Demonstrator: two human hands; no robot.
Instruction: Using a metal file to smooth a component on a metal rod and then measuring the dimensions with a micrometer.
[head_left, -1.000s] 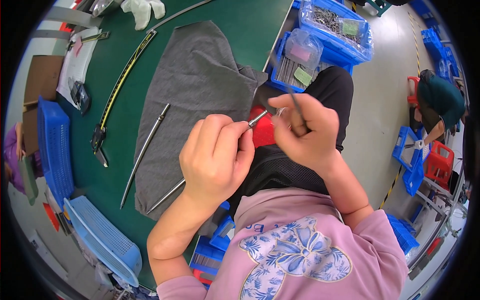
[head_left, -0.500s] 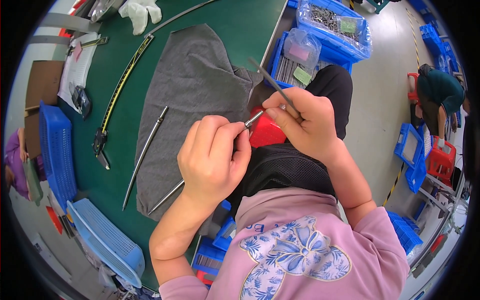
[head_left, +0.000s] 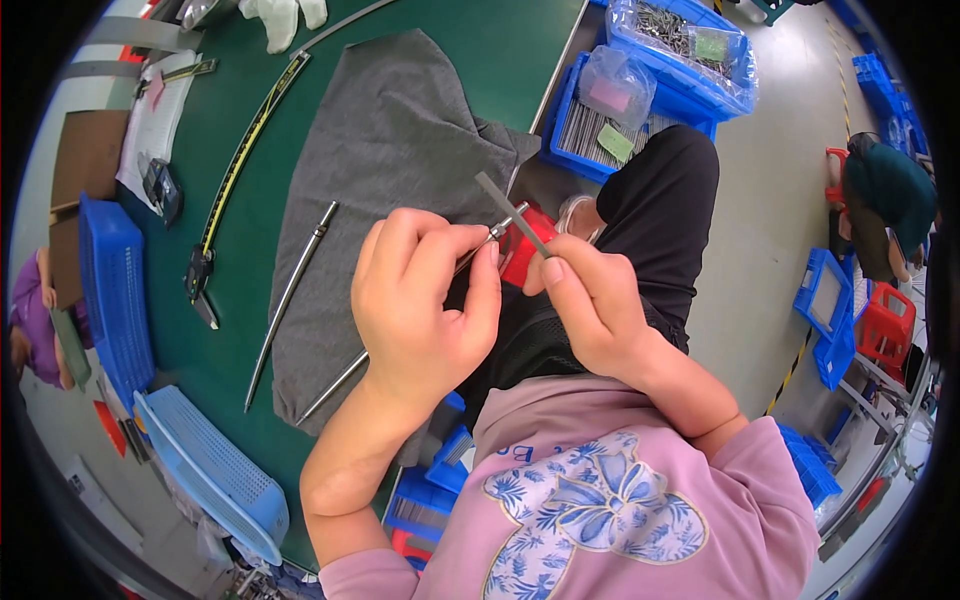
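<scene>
1. Now, in the head view, the right hand (head_left: 590, 300) has swung its thin grey file (head_left: 512, 214) from steep to slanting toward 11 o'clock, closer to the left hand (head_left: 425, 300).
2. Left hand pinches a slim metal rod (head_left: 340, 372), near picture centre; its shiny tip (head_left: 505, 224) pokes out at 1 o'clock beside the file.
3. Rod's middle is hidden under the fingers; its tail crosses the grey cloth (head_left: 390, 170) toward 7 o'clock.

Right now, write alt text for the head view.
A left hand grips a thin metal rod while the right hand holds a slim grey file at its tip, above a grey cloth on a green table.
</scene>
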